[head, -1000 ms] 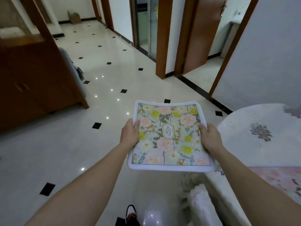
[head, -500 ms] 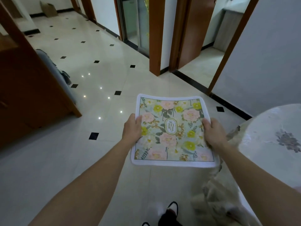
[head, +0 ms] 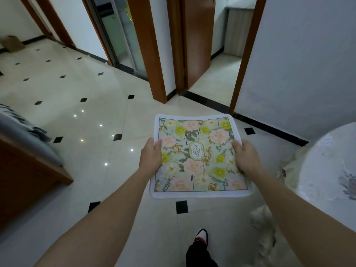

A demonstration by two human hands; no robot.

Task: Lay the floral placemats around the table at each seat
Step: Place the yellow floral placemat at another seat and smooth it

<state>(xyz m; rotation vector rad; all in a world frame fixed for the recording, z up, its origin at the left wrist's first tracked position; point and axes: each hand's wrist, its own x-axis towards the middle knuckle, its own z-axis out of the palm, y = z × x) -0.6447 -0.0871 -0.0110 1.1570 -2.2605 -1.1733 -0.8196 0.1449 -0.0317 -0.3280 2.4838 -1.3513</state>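
A square floral placemat (head: 198,157) with pink and yellow flowers and a white border is held flat in the air above the tiled floor. My left hand (head: 151,156) grips its left edge, thumb on top. My right hand (head: 246,158) grips its right edge the same way. The round table (head: 327,166), covered by a white cloth with faint flower prints, shows only at the right edge of the view, to the right of the placemat.
The cream tile floor (head: 77,112) with black diamond insets stretches ahead and left. A wooden cabinet (head: 23,170) with grey cloth stands at left. Wooden door frames (head: 152,54) and an open doorway lie ahead. My foot (head: 201,237) is below, beside the hanging tablecloth (head: 265,228).
I have walked on around the table: the table has slid further right and out of view, the doorways have come closer. Both hands keep the same hold on the placemat.
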